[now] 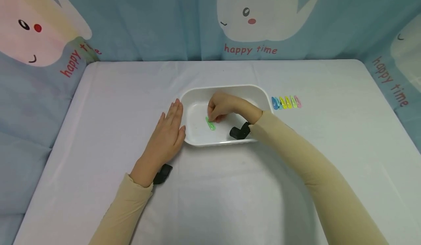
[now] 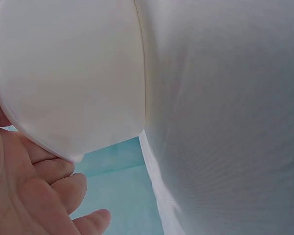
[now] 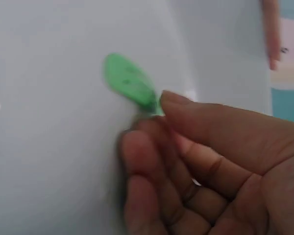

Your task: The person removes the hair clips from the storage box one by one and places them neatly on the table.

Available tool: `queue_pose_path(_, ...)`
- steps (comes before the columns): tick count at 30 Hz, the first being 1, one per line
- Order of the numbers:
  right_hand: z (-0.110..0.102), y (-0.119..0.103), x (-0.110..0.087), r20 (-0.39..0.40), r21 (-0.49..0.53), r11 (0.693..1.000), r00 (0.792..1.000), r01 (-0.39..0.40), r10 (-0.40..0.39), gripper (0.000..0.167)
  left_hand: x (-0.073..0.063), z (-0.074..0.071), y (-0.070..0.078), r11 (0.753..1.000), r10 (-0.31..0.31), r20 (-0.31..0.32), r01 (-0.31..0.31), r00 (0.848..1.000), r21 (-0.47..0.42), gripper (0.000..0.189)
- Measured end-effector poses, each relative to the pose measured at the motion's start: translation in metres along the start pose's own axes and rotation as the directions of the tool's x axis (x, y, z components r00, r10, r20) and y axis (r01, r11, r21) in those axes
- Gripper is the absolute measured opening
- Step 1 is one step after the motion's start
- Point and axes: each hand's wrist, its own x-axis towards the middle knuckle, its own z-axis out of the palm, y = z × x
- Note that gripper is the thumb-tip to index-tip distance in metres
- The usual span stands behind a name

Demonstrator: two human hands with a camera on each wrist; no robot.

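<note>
Inside a white tray point(image 1: 194, 141) lies a bright green snap hair clip point(image 1: 211, 124). My right hand point(image 1: 222, 106) reaches in over the tray's right side and pinches the narrow end of the clip between thumb and fingers. In the right wrist view the clip point(image 3: 127, 81) slants up and left from the thumb tip, close over the tray floor. My left hand point(image 1: 166, 133) rests along the tray's left rim with its fingers extended. From the left wrist camera, the fingers point(image 2: 54, 183) lie against the outside of the tray's rim.
Several snap hair clips point(image 1: 286, 102) in blue, yellow, green and pink stand in a row right of the tray. Black wrist cameras sit at the right wrist point(image 1: 240, 131) and left wrist point(image 1: 162, 173). A blue printed curtain point(image 1: 164, 22) borders the white table point(image 1: 329, 91).
</note>
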Motion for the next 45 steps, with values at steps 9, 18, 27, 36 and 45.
queue_pose_path(9, 0.0049, -0.0089, 0.0026, -0.021, -0.188, 0.982, 1.000, -0.005, 0.001, 0.022, -0.0009, 0.0006, -0.0007, 1.000, -0.002, 0.008, 0.002, 1.000, 0.005, 0.058)
queue_pose_path(18, 0.0061, -0.0093, 0.0017, -0.018, -0.161, 0.987, 1.000, -0.026, 0.024, 0.020, -0.0002, 0.0013, -0.0001, 1.000, 0.001, 0.007, -0.001, 1.000, 0.007, 0.058)
queue_pose_path(27, 0.0052, -0.0066, 0.0014, -0.001, -0.075, 0.997, 1.000, -0.019, 0.019, 0.018, -0.0013, 0.0011, 0.0004, 1.000, -0.005, 0.002, 0.005, 1.000, 0.008, 0.058)
queue_pose_path(36, 0.0031, -0.0060, -0.0031, 0.019, 0.014, 1.000, 1.000, -0.004, 0.003, 0.015, -0.0014, 0.0006, 0.0007, 1.000, -0.008, -0.003, 0.008, 1.000, 0.007, 0.058)
queue_pose_path(45, 0.0000, -0.0042, -0.0063, 0.009, 0.108, 0.994, 1.000, 0.003, -0.004, 0.011, -0.0016, 0.0009, 0.0005, 1.000, -0.005, -0.003, 0.005, 1.000, 0.008, 0.058)
